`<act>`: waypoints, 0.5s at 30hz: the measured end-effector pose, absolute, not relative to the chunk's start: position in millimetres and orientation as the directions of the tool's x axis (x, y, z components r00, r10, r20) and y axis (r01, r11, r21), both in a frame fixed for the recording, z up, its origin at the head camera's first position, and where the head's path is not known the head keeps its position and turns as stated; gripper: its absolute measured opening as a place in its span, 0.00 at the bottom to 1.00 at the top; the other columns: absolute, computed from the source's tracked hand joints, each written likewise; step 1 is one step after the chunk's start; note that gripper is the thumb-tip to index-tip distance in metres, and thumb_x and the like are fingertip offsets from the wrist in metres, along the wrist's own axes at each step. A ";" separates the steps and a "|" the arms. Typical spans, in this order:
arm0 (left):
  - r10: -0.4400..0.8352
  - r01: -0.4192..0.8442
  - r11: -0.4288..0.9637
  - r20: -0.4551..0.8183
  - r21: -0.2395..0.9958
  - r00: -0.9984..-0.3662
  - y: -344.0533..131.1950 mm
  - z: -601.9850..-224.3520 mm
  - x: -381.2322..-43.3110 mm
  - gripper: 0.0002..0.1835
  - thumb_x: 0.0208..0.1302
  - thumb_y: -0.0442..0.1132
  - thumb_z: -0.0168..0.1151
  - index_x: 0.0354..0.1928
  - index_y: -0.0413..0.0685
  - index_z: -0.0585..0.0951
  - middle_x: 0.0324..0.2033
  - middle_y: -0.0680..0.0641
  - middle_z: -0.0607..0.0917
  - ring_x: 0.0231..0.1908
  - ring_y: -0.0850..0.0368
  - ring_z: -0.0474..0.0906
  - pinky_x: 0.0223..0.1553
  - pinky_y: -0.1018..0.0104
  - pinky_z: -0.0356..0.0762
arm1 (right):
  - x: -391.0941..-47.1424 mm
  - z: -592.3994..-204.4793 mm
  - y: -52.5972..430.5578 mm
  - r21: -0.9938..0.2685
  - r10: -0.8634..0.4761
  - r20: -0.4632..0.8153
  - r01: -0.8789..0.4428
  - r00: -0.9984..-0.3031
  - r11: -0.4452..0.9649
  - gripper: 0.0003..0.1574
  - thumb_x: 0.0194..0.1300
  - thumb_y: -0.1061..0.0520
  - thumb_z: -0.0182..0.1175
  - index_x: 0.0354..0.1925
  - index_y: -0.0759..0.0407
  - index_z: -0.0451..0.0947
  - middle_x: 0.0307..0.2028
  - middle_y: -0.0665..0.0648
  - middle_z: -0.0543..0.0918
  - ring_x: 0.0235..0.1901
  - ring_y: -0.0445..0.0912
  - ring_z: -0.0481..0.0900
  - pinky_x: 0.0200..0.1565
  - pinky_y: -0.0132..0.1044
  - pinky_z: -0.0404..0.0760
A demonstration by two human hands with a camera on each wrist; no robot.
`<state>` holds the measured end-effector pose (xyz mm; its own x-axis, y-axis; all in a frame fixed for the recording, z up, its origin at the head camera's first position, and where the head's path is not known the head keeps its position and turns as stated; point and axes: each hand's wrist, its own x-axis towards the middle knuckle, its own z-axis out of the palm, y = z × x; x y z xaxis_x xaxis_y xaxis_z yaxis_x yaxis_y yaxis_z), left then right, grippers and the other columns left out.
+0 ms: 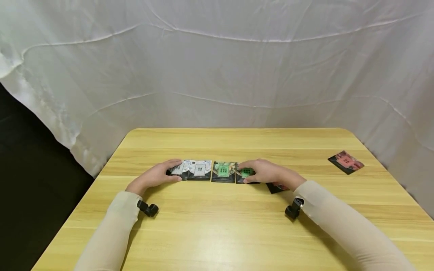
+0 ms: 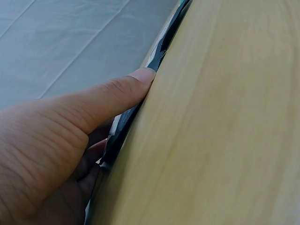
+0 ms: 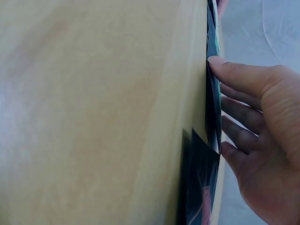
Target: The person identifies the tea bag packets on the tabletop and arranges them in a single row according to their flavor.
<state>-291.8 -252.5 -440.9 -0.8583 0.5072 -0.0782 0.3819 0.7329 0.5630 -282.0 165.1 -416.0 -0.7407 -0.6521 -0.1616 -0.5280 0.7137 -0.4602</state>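
Flat sachets lie in a row across the table. My left hand (image 1: 156,175) holds the leftmost white-and-black sachet (image 1: 178,170) by its edges, thumb at the near edge and fingers at the far left. Beside it lies a second white-and-black sachet (image 1: 199,170), then a green-and-black sachet (image 1: 223,171). At the row's right end, my right hand (image 1: 266,171) spans another green-and-black sachet (image 1: 246,173), with the thumb (image 3: 222,63) on its near edge and the curved fingers (image 3: 241,114) on its top and far side. Both hands partly cover their sachets.
A red-and-black sachet (image 1: 276,187) lies partly hidden under my right wrist, tilted against the row's end in the right wrist view. Another red-and-black sachet (image 1: 346,162) lies askew near the table's right edge. Behind the wooden table (image 1: 210,233) hangs a white cloth (image 1: 217,75).
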 end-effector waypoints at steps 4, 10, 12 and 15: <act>0.506 0.380 0.733 -0.080 0.564 -0.859 -252.4 -440.8 -291.6 0.44 0.61 0.60 0.65 0.74 0.51 0.62 0.73 0.42 0.60 0.71 0.38 0.54 0.68 0.40 0.53 | -281.8 -414.1 166.5 -0.459 -0.662 -0.151 -0.541 -0.734 0.705 0.35 0.68 0.44 0.62 0.69 0.48 0.69 0.68 0.55 0.68 0.66 0.55 0.66 0.63 0.54 0.69; 0.505 0.373 0.733 -0.087 0.569 -0.859 -252.3 -441.3 -291.9 0.44 0.61 0.61 0.64 0.75 0.52 0.62 0.73 0.42 0.59 0.71 0.38 0.53 0.69 0.40 0.53 | -281.0 -408.9 170.4 -0.460 -0.675 -0.095 -0.568 -0.732 0.682 0.37 0.67 0.42 0.62 0.70 0.51 0.68 0.68 0.55 0.69 0.66 0.55 0.67 0.63 0.54 0.68; 0.504 0.372 0.734 -0.089 0.568 -0.859 -252.3 -441.3 -291.9 0.44 0.61 0.61 0.64 0.75 0.52 0.62 0.73 0.43 0.59 0.71 0.39 0.53 0.69 0.40 0.53 | -280.5 -407.0 172.8 -0.455 -0.674 -0.072 -0.578 -0.735 0.678 0.38 0.67 0.42 0.63 0.70 0.52 0.68 0.68 0.56 0.69 0.65 0.55 0.68 0.63 0.55 0.68; 0.502 0.368 0.735 -0.091 0.569 -0.860 -252.4 -441.2 -292.0 0.44 0.61 0.61 0.64 0.75 0.52 0.62 0.73 0.43 0.59 0.71 0.39 0.53 0.69 0.40 0.52 | -279.6 -404.1 176.8 -0.453 -0.669 -0.040 -0.583 -0.743 0.674 0.37 0.67 0.43 0.63 0.69 0.53 0.69 0.67 0.56 0.71 0.65 0.55 0.68 0.63 0.55 0.68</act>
